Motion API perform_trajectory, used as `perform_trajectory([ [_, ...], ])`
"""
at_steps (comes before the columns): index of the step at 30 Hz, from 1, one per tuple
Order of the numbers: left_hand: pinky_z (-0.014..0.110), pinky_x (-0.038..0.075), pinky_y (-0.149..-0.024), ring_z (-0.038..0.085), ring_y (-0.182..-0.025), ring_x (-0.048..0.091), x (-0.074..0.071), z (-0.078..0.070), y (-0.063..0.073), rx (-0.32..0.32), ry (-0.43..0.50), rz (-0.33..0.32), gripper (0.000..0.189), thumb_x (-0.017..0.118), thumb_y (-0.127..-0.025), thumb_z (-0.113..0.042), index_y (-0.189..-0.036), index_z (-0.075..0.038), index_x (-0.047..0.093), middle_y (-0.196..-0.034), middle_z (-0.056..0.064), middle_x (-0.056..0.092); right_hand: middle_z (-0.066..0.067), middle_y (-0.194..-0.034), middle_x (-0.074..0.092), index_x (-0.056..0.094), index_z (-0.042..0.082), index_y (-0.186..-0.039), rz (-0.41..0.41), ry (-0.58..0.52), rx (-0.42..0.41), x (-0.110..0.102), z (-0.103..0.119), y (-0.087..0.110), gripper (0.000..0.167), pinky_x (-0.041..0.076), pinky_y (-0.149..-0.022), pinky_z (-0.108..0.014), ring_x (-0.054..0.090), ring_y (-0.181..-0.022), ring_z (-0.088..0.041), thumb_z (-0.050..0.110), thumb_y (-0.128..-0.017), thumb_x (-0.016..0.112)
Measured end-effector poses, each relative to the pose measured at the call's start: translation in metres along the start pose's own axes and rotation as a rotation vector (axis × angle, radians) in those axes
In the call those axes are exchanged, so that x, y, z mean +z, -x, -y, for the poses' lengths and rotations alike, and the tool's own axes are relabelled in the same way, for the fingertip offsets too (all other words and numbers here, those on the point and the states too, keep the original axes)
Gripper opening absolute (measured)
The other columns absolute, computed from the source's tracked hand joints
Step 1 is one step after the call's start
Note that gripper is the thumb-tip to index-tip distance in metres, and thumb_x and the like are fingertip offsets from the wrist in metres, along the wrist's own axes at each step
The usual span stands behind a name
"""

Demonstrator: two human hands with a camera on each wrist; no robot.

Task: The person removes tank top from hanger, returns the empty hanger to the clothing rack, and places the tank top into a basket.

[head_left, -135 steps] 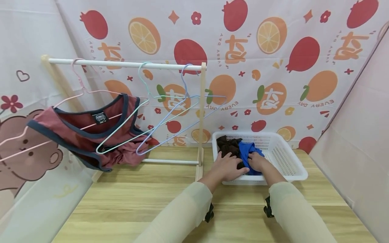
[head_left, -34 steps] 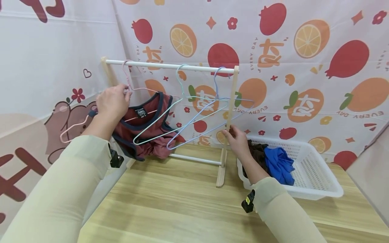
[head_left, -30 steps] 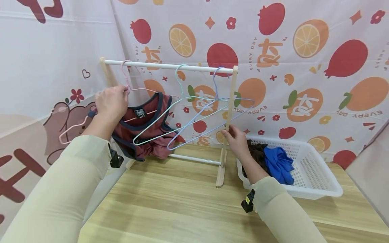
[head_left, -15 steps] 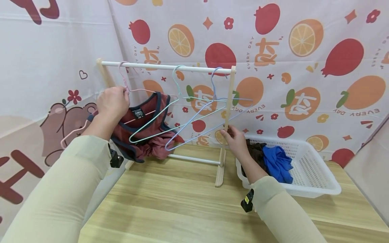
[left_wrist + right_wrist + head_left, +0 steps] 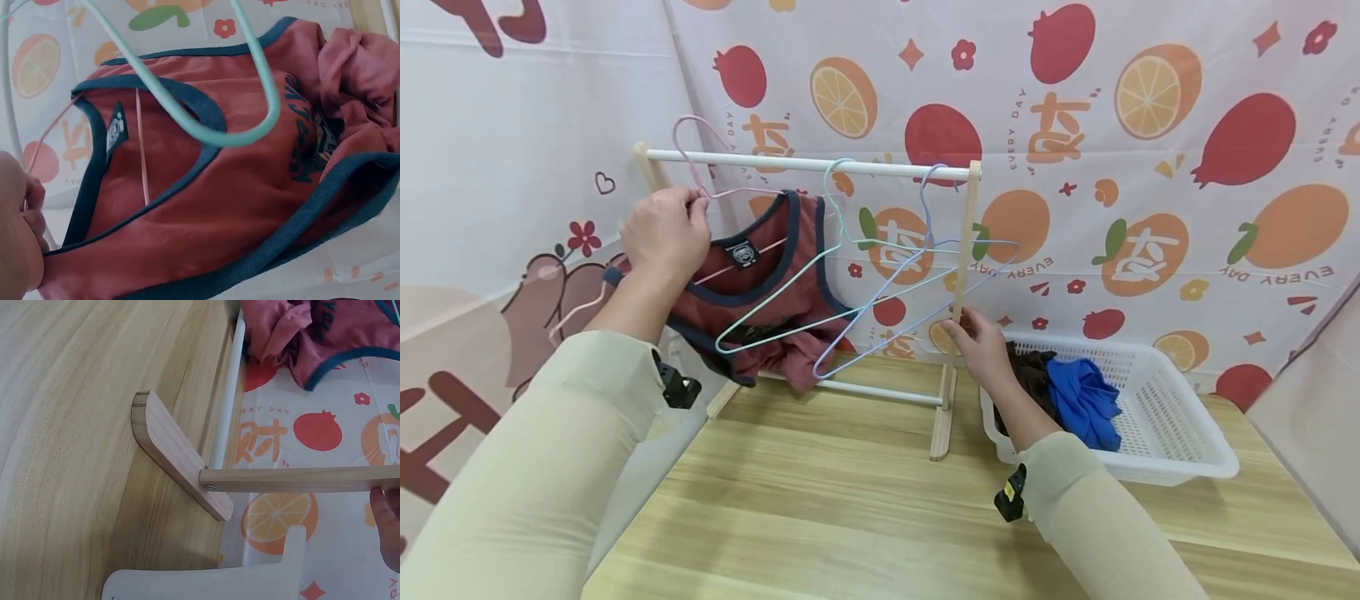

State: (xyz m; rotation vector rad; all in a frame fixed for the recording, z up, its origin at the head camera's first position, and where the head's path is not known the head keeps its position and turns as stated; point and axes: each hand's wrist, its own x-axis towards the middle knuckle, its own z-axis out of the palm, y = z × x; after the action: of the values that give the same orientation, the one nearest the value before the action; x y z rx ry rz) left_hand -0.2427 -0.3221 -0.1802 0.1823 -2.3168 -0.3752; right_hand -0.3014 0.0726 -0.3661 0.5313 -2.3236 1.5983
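Observation:
My left hand grips the pink hanger at its neck, and the hook's curve stands above the white rail. Whether the hook tip is clear of the rail I cannot tell. On that hanger is a dusty-red sleeveless top with navy edging, its lower part bunched; the left wrist view shows dark lettering on it. My right hand pinches the wooden post at the rack's right end. A mint hanger crosses in front of the top, and a blue hanger hangs near the post.
Right of the rack, a white perforated basket holds a blue cloth and a dark brown cloth. The rack's wooden foot stands on the wooden table. A fruit-print curtain hangs behind.
Both hands have left the cloths in the basket, the left for the pink hanger, the right for the post. In the last half second the pink hanger and top have risen, hook above the rail.

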Motion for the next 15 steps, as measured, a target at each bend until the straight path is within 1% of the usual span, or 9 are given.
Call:
perform_trajectory([
  [2,0.060,0.043,-0.081,0.047,-0.102,0.059,0.002,0.002,0.004,0.017,0.043,0.001,0.043,0.042,-0.103,-0.032,-0.120,-0.002,0.067,-0.114,0.025,0.067,-0.010,-0.111,0.068,0.061,0.014,-0.128,0.001,-0.004,0.006,0.001,0.000,0.000,0.039,0.053,-0.087,-0.046,0.064,-0.102,-0.026,0.039,-0.098,0.059],
  [4,0.057,0.043,-0.079,0.045,-0.099,0.060,0.008,0.008,0.009,0.028,0.087,0.024,0.043,0.043,-0.102,-0.034,-0.115,-0.003,0.069,-0.109,0.023,0.069,-0.010,-0.111,0.067,0.060,0.014,-0.129,0.001,-0.010,0.008,0.001,0.000,-0.001,0.038,0.053,-0.087,-0.046,0.064,-0.103,-0.026,0.037,-0.099,0.059],
  [6,0.051,0.042,-0.073,0.040,-0.093,0.060,0.017,0.017,0.015,0.027,0.129,0.071,0.044,0.044,-0.101,-0.038,-0.110,-0.004,0.070,-0.103,0.021,0.069,-0.011,-0.112,0.067,0.060,0.011,-0.130,0.000,-0.018,0.005,0.001,-0.001,-0.002,0.040,0.053,-0.088,-0.046,0.064,-0.104,-0.027,0.036,-0.099,0.059],
  [9,0.043,0.038,-0.067,0.033,-0.084,0.058,0.033,0.035,0.025,0.023,0.188,0.148,0.045,0.046,-0.100,-0.044,-0.109,-0.007,0.070,-0.095,0.018,0.068,-0.011,-0.113,0.067,0.059,0.010,-0.131,0.007,-0.022,0.006,0.001,-0.001,-0.004,0.045,0.053,-0.089,-0.045,0.064,-0.106,-0.027,0.040,-0.098,0.059],
  [12,0.035,0.039,-0.065,0.025,-0.078,0.055,0.050,0.052,0.034,0.035,0.252,0.219,0.045,0.048,-0.100,-0.043,-0.111,-0.006,0.071,-0.094,0.018,0.069,-0.010,-0.114,0.067,0.059,0.011,-0.133,0.007,-0.019,0.010,0.001,-0.002,-0.005,0.046,0.053,-0.090,-0.045,0.064,-0.107,-0.026,0.041,-0.097,0.059],
  [13,0.032,0.040,-0.065,0.020,-0.077,0.056,0.054,0.057,0.037,0.032,0.277,0.245,0.046,0.048,-0.101,-0.043,-0.113,-0.005,0.070,-0.097,0.019,0.070,-0.011,-0.115,0.067,0.058,0.011,-0.134,0.008,-0.016,0.011,0.000,-0.002,-0.005,0.046,0.053,-0.090,-0.045,0.064,-0.108,-0.027,0.040,-0.098,0.059],
  [15,0.027,0.041,-0.066,0.013,-0.076,0.055,0.064,0.065,0.042,0.019,0.319,0.298,0.046,0.048,-0.102,-0.041,-0.113,-0.003,0.071,-0.099,0.019,0.070,-0.012,-0.117,0.066,0.057,0.010,-0.135,0.004,-0.018,0.015,0.000,-0.002,-0.006,0.047,0.053,-0.091,-0.046,0.063,-0.110,-0.028,0.038,-0.098,0.059],
])
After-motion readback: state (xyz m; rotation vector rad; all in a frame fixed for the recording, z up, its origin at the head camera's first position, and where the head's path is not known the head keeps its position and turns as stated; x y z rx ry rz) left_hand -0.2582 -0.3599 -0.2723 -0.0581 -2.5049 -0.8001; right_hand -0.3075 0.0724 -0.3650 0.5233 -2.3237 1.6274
